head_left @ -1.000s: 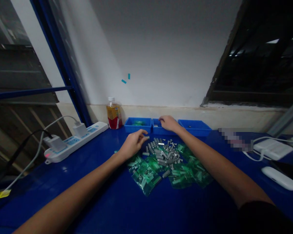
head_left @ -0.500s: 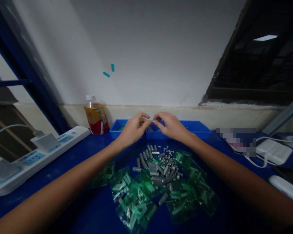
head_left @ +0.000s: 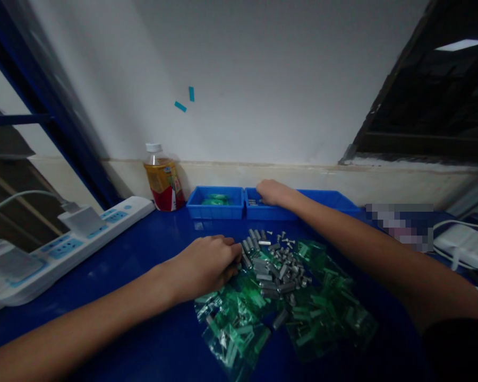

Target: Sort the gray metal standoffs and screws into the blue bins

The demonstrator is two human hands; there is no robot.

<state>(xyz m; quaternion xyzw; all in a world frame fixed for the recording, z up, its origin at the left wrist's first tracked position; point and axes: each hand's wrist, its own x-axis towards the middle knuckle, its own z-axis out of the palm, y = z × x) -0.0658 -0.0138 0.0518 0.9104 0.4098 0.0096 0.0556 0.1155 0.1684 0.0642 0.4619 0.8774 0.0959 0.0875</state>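
Note:
A heap of small grey metal pieces (head_left: pixel 273 260) lies on the blue table, on top of several green plastic bags (head_left: pixel 239 318). My left hand (head_left: pixel 209 262) rests at the heap's left edge, fingers curled down onto the pieces; what they pinch is hidden. My right hand (head_left: pixel 271 192) reaches into the middle blue tray (head_left: pixel 263 211), fingers bent down over a few metal pieces inside it. Whether the right hand holds one I cannot see. The left blue tray (head_left: pixel 213 209) holds green bags.
A drink bottle (head_left: pixel 163 180) stands by the wall left of the trays. A white power strip (head_left: pixel 56 249) with plugs lies at the left. A third blue tray (head_left: pixel 334 199) sits behind my right arm. White devices and cables (head_left: pixel 464 244) lie at the right.
Both hands were together above the trays half a second ago. My left hand has come back down to the heap and my right hand has dropped into the middle tray.

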